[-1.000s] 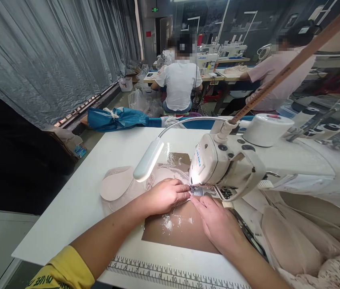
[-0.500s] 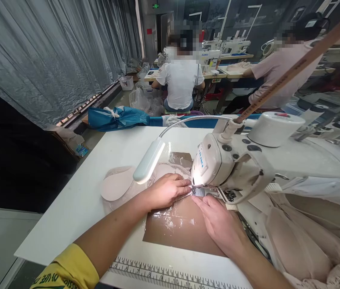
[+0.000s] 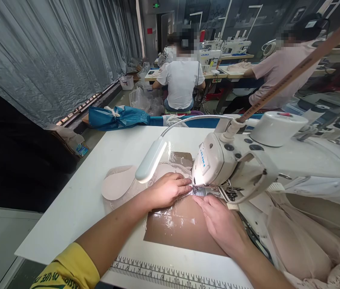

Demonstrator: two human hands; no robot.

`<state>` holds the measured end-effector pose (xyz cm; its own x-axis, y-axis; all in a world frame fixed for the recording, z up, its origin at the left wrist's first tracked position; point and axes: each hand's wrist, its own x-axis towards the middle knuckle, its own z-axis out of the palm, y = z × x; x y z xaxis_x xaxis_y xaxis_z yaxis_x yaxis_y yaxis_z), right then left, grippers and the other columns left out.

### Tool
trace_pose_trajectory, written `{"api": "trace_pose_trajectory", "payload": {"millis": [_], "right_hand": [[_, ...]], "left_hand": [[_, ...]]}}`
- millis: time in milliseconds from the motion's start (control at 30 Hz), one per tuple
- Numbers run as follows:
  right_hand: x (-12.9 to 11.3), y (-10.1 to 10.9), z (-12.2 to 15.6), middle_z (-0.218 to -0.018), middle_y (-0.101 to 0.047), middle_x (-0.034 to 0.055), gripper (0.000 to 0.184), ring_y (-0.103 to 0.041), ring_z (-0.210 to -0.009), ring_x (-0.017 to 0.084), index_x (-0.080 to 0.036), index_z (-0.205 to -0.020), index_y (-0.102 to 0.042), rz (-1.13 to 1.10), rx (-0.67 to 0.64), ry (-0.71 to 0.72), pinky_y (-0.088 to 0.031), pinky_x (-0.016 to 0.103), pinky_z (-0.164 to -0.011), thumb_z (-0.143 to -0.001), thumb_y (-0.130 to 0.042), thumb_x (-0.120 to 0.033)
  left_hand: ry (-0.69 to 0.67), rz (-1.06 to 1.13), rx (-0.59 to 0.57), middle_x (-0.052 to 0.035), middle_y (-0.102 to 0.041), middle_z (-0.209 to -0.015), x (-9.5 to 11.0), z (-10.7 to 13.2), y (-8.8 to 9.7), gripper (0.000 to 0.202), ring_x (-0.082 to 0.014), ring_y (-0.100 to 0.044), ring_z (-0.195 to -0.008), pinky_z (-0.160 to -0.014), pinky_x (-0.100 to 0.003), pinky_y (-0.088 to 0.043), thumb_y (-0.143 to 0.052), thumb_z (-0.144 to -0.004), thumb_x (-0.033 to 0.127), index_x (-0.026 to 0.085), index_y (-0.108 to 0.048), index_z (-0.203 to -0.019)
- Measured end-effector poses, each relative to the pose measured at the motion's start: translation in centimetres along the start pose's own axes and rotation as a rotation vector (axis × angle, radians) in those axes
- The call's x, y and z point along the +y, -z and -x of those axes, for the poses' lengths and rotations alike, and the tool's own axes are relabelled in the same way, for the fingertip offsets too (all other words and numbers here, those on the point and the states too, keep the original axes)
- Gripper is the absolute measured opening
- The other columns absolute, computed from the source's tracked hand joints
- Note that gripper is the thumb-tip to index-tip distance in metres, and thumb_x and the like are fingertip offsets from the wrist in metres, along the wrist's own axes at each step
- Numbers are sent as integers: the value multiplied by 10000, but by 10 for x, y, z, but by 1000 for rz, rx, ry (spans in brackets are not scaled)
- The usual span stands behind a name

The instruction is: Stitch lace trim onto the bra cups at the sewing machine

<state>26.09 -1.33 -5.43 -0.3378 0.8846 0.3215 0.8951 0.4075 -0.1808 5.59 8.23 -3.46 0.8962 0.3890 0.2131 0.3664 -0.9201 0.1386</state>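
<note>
A beige lace bra [image 3: 157, 173] with a smooth moulded cup [image 3: 118, 185] lies on the white table, its right edge under the sewing machine head [image 3: 213, 160]. My left hand [image 3: 170, 189] is closed on the lace just left of the needle area, fingertips pressed close to the presser foot. In front of the foot, my right hand [image 3: 218, 216] has its thumb and fingers drawn together at the cloth's edge; whatever they pinch is hidden. Both hands rest over a brown taped sheet [image 3: 172, 233]. The needle itself cannot be made out.
A lamp [image 3: 150, 160] on a bendy neck hangs over the bra. Scissors [image 3: 255, 237] lie right of my right hand, beside piled beige garments [image 3: 302, 245]. A printed ruler [image 3: 157, 275] runs along the front edge. Two people sit at machines ahead.
The view has shifted very slightly. Both hands and the bra stay practically where they were at the machine.
</note>
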Motion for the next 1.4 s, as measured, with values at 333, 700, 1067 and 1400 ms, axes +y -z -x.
{"api": "trace_pose_trajectory", "payload": {"millis": [333, 700, 1067, 1400], "right_hand": [[2, 1, 1, -986, -712, 62, 378, -662, -818, 173, -192, -1132, -674, -90, 10, -53, -519, 245, -647, -897, -383, -142], [3, 0, 4, -965, -709, 71, 372, -661, -831, 188, -173, -1111, -681, -123, 29, -31, -524, 263, -663, -906, -371, -152], [-12, 7, 5, -807, -588, 52, 375, -532, -709, 158, -171, -1111, -625, -204, -11, 147, -397, 265, -604, -866, -361, -66], [-21, 12, 5, -716, -472, 20, 287, -400, -671, 158, -186, -902, -625, -192, -153, 130, -289, 279, -606, -866, -364, -71]], "left_hand": [[165, -51, -148, -77, -613, -827, 22, 6, 27, 265, -186, -556, -727, -642, -292, -432, -429, -898, 299, 149, -622, -795], [152, 531, -134, -30, -655, -909, 20, 9, 49, 190, -146, -605, -833, -746, -229, -470, -464, -888, 232, 179, -626, -972], [944, -153, -458, -119, -608, -931, 11, 95, 104, 314, -308, -594, -894, -681, -374, -468, -453, -824, 295, 166, -559, -1090], [698, -96, -20, -109, -534, -1238, -9, 82, 90, 342, -279, -495, -1150, -947, -425, -430, -453, -857, 210, 172, -520, -1190]]}}
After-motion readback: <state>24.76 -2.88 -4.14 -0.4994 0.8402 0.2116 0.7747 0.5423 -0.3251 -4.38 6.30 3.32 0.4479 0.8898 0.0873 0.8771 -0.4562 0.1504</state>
